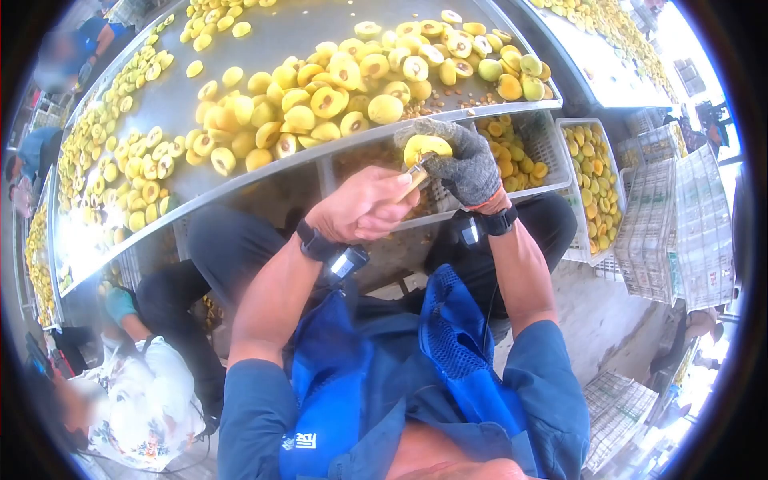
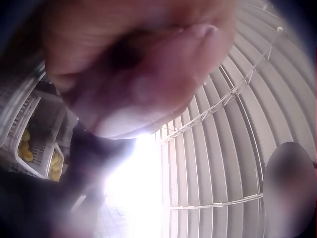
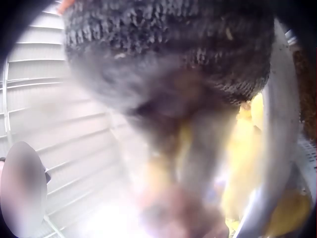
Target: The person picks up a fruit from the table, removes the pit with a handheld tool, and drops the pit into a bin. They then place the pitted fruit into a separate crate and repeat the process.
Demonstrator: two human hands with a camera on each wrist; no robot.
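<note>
In the head view my bare left hand [image 1: 364, 204] grips a short wooden-handled tool [image 1: 414, 182], its metal end right at a yellow peach [image 1: 426, 148]. My right hand [image 1: 472, 164], in a grey knitted glove, holds that peach just past the front rim of the metal table. The blade shape is hidden by the fruit and fingers. The left wrist view has the curled left hand [image 2: 143, 74] close up, the tool out of sight. Blurred in the right wrist view, the gloved right hand [image 3: 168, 54] fills the top, above the bare fingers.
Many halved and whole peaches [image 1: 328, 100] lie on the metal table [image 1: 304, 24]. Below its rim stand crates of peaches, one crate [image 1: 566, 160] at the right. Stacked white crates [image 1: 676, 228] rise farther right. Another person in a white patterned top [image 1: 144, 404] sits at the left.
</note>
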